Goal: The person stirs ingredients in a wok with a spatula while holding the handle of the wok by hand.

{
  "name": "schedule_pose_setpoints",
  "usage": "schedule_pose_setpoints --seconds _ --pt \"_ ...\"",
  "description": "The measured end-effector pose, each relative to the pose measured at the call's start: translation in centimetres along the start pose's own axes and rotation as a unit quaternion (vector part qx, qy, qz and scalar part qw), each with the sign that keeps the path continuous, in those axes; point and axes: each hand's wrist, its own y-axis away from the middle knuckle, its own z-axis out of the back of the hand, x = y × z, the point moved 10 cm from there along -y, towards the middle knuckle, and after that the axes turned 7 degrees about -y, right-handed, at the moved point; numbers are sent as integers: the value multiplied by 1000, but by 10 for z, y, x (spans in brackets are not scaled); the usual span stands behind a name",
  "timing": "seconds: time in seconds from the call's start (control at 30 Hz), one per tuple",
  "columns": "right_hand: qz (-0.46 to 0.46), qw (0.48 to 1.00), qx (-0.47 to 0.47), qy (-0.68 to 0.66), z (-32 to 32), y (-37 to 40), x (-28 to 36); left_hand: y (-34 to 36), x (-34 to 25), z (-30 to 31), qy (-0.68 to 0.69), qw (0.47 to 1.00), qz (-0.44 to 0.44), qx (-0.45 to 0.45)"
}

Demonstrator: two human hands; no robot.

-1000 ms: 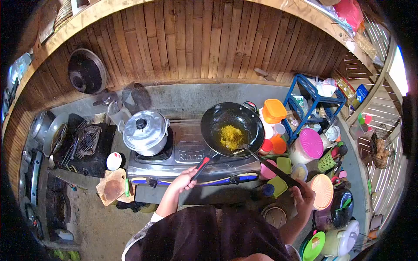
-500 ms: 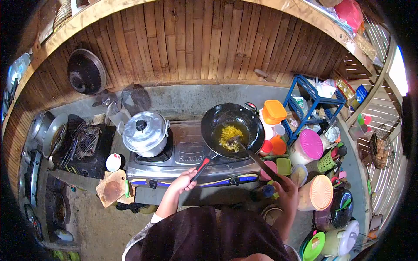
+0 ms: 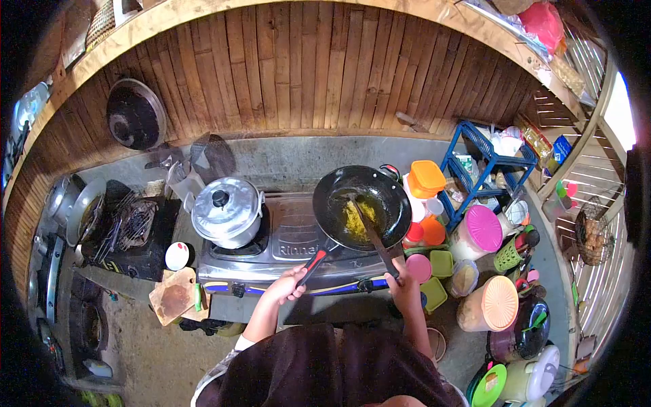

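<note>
A black wok (image 3: 325,215) sits on the right side of the gas stove (image 3: 274,251), with yellow shredded food (image 3: 352,227) and some oil at its bottom. My left hand (image 3: 287,285) is closed around the wok's black and red handle (image 3: 313,263). My right hand (image 3: 403,281) grips the dark handle of a long spatula (image 3: 374,236). Its head reaches into the wok at the far side of the yellow food. A lidded silver pot (image 3: 227,216) stands on the left burner.
Right of the wok are an orange container (image 3: 426,178), a pink-lidded tub (image 3: 483,228), a peach-lidded jar (image 3: 498,304) and a blue rack (image 3: 475,146). To the left lie a cutting board (image 3: 174,296), a white and red round item (image 3: 177,256) and a blackened grill (image 3: 139,224).
My right hand has moved left and closer to the wok. The spatula now stands steeper, its head shifted to the far left of the food. My left hand stays on the handle.
</note>
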Motion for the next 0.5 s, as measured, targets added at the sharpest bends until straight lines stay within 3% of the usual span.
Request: schedule_pose_setpoints --seconds 0.17,0.23,0.27,0.33,0.5 --pt "10 998 -40 39 13 -10 -48 -2 1 1 -3 1000 -2 5" --pt "135 987 -81 32 26 -5 -22 -3 2 1 -3 1000 0 6" --pt "134 987 -82 32 32 -2 -20 -3 1 1 -1 1000 -2 9" --pt "-32 998 -49 -19 40 5 -26 -3 1 0 0 1000 -2 12" --pt "-10 997 -79 -22 63 22 -3 -2 0 2 -4 1000 2 -1"
